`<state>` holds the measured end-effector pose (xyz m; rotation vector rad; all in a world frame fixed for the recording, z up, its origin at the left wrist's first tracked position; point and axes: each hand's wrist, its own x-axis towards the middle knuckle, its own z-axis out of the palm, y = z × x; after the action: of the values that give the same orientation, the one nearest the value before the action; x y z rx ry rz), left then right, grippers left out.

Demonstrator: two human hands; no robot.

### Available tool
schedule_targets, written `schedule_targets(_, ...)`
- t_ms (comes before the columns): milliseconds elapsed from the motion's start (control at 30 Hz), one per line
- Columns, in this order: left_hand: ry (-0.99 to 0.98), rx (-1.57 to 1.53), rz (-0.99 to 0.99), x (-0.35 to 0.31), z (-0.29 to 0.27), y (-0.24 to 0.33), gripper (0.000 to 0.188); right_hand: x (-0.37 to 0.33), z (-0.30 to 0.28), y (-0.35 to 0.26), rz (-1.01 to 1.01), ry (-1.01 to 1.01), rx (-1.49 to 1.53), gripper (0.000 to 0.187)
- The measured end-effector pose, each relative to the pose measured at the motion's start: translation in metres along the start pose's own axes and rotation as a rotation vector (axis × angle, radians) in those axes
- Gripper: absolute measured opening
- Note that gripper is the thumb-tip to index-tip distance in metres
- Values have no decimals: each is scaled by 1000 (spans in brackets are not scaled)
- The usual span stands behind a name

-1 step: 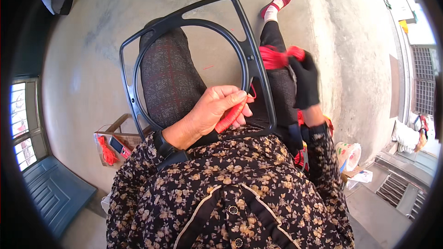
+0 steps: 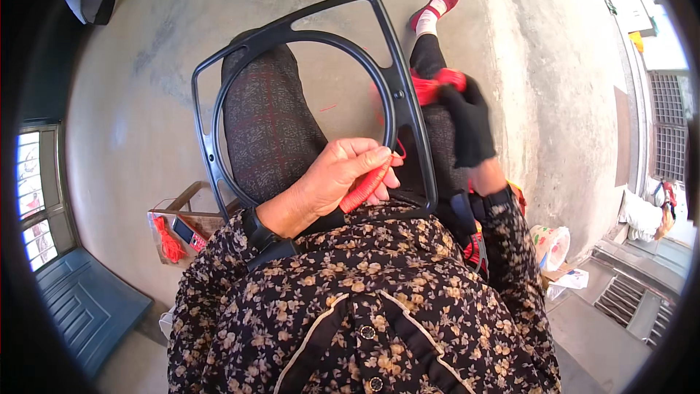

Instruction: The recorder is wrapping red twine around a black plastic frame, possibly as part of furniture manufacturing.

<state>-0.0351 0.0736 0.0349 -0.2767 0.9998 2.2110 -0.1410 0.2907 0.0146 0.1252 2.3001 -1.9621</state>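
A black frame [image 2: 401,102], a ring set within a rounded rectangle, stands tilted over my lap. My bare left hand [image 2: 332,179] is closed on the ring's near side, thumb pressing where red cord is wound tightly round it. Those coils [image 2: 364,191] run along the ring under my fingers. A short loop of cord rises beside the thumb. To the right, outside the frame, my right hand [image 2: 470,128] in a black glove grips a bundle of red cord [image 2: 441,86], blurred by motion, above my right leg.
A wooden tray [image 2: 175,208] on the left holds a hank of red cord [image 2: 169,242] and a phone [image 2: 191,233]. A blue panelled stool [image 2: 87,306] stands at lower left. A white bucket [image 2: 552,246] is at right. Cord scraps lie on the floor [image 2: 343,113].
My right hand and the cord bundle have moved left, closer to the frame. The frame has shifted very slightly; my left hand keeps its hold.
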Motion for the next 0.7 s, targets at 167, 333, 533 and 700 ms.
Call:
schedule_targets(167, -32, -16, -68, 1, 2, -4, 33, -11, 41, -31, 415, -493, 374, 29)
schedule_targets(333, -24, -158, -2, 4, -5, -18, 29, -27, 52, -54, 176, -616, 457, 38)
schedule_targets(533, 72, -45, 2, 12, -7, -14, 20, -22, 35, -53, 690, -865, 719, 42)
schedule_targets(700, 196, -70, 129, 17, -10, -15, 15, -34, 35, -39, 414, -663, 151, 37)
